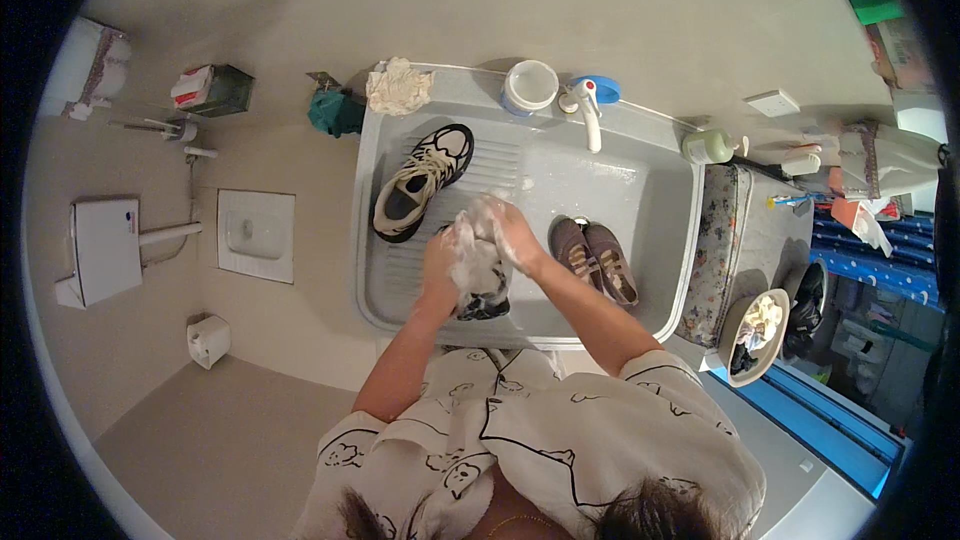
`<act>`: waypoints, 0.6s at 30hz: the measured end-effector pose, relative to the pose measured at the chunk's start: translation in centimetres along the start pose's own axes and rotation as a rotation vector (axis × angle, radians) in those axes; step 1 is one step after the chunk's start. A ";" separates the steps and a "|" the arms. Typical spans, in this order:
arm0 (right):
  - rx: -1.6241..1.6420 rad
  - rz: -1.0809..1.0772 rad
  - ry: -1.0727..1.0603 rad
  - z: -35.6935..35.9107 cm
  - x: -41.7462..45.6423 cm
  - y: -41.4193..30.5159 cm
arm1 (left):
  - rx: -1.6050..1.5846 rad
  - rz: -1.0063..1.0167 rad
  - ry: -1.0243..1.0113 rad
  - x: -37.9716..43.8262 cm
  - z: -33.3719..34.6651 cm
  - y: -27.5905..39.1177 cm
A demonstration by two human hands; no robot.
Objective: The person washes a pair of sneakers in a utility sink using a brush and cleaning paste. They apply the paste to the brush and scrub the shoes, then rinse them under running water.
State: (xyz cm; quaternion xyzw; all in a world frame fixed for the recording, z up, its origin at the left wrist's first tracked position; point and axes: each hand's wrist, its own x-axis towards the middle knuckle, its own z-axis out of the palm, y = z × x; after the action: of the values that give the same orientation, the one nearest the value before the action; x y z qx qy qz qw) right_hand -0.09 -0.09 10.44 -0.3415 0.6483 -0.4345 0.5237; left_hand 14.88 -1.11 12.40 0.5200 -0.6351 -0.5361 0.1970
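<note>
Both my hands are on a foam-covered black-and-white sneaker (484,281) over the ribbed left part of a grey laundry sink (661,240). My left hand (441,266) grips its left side. My right hand (514,235) lies on its upper right side, with white suds over the fingers; whether it holds a cloth or brush under the foam, I cannot tell. A matching cream-and-black sneaker (424,180) lies on the ribs at the upper left. Two small purplish-brown shoes (592,259) rest side by side in the basin to the right, by the drain.
Along the sink's back rim are a crumpled cream cloth (400,87), a white tub (529,87), a white faucet (589,112) and a green pump bottle (707,146). A bin (784,322) stands at the right. A squat toilet (256,236) is at the left.
</note>
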 end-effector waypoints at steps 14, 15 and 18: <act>-0.282 -0.786 -0.028 0.9 -1.9 -7.5 | -0.172 0.072 0.051 2.6 2.7 -4.8; -0.455 -0.817 -0.021 1.0 -2.5 -8.7 | -0.163 0.103 0.024 3.0 2.7 -4.8; -0.817 -0.791 0.044 1.0 -2.9 -10.4 | -0.135 0.201 -0.051 4.8 3.3 -5.3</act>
State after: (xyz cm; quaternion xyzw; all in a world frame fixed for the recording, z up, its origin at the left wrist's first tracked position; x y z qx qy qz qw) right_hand 1.41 -1.72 21.03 -0.7240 0.5973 -0.3183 0.1330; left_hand 12.79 -3.07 5.08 0.4252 -0.6514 -0.5683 0.2681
